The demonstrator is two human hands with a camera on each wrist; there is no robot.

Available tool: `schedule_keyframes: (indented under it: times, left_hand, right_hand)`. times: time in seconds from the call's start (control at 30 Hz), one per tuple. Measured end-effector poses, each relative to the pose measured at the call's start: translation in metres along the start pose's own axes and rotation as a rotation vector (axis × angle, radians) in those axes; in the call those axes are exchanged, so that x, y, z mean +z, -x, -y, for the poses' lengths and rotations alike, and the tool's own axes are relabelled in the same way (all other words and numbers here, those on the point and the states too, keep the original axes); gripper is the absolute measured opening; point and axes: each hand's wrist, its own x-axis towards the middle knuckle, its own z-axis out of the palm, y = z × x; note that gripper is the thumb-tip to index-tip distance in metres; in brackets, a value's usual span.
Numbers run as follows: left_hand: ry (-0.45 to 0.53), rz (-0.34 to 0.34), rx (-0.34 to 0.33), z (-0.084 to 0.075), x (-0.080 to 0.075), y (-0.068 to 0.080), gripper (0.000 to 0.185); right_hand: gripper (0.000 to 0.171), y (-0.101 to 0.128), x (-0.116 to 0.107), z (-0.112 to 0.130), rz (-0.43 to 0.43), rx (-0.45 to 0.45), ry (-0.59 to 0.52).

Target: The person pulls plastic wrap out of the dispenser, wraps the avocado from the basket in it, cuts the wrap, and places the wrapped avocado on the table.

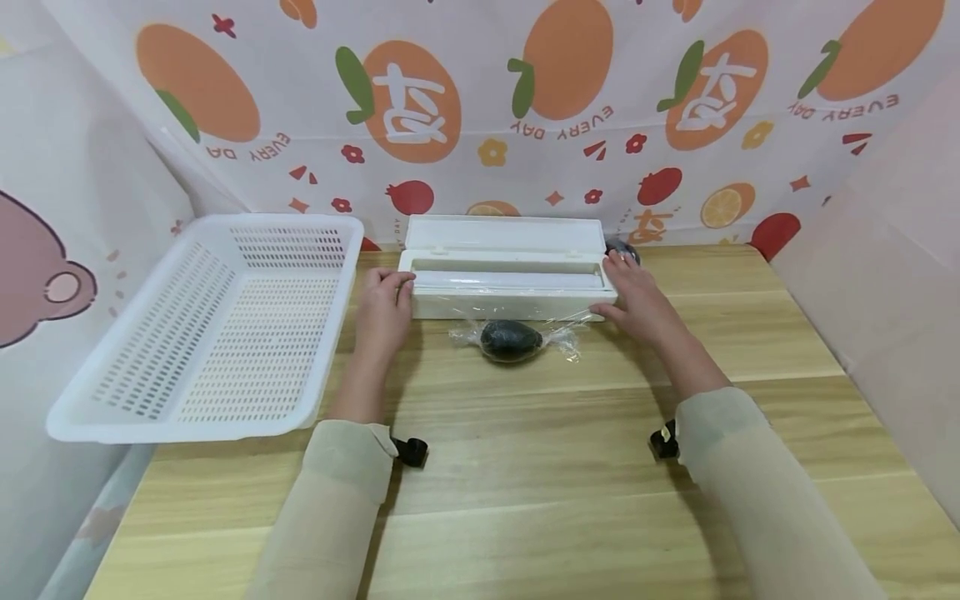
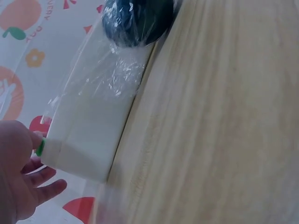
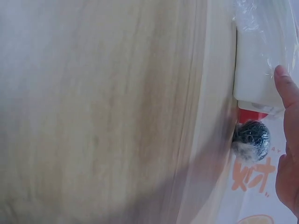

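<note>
A white cling film dispenser (image 1: 514,305) lies along the back of the table, its lid (image 1: 504,232) raised and a roll of film (image 1: 510,278) inside. At its left end my left hand (image 1: 384,310) pinches the upper edge, beside a small green piece (image 2: 40,147). My right hand (image 1: 637,298) rests against the right end, thumb on the front face and fingers fairly straight. Just in front of the dispenser sits a dark oval, avocado-like item (image 1: 510,340) wrapped in clear film, which still runs up over the dispenser's front. A second dark wrapped item (image 3: 252,140) lies behind my right hand.
To the left stands a white perforated plastic basket (image 1: 333,333), its right rim near my left forearm. A fruit-printed cloth (image 1: 480,167) hangs close behind the dispenser. The wooden table (image 1: 525,483) stretches forward between my forearms.
</note>
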Motion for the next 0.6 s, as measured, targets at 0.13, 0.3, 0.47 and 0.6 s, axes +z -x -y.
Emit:
schedule_keyframes:
  times: [0.13, 0.3, 0.47, 0.6]
  left_hand:
    - [-0.062, -0.057, 0.089, -0.007, 0.001, 0.000, 0.022]
    - [-0.098, -0.050, 0.371, -0.032, 0.004, 0.009, 0.028]
    - [-0.190, 0.215, 0.512, -0.054, 0.016, 0.015, 0.052]
    - [-0.305, 0.369, 0.547, -0.063, 0.028, 0.017, 0.069]
  right_hand:
    - [0.084, 0.000, 0.000, -0.001, 0.001, -0.030, -0.009]
    - [0.076, 0.004, -0.002, 0.004, -0.037, -0.077, -0.040]
    - [0.064, 0.008, -0.002, 0.008, -0.073, -0.147, -0.029]
    - [0.054, 0.014, -0.001, 0.013, -0.100, -0.204, -0.030]
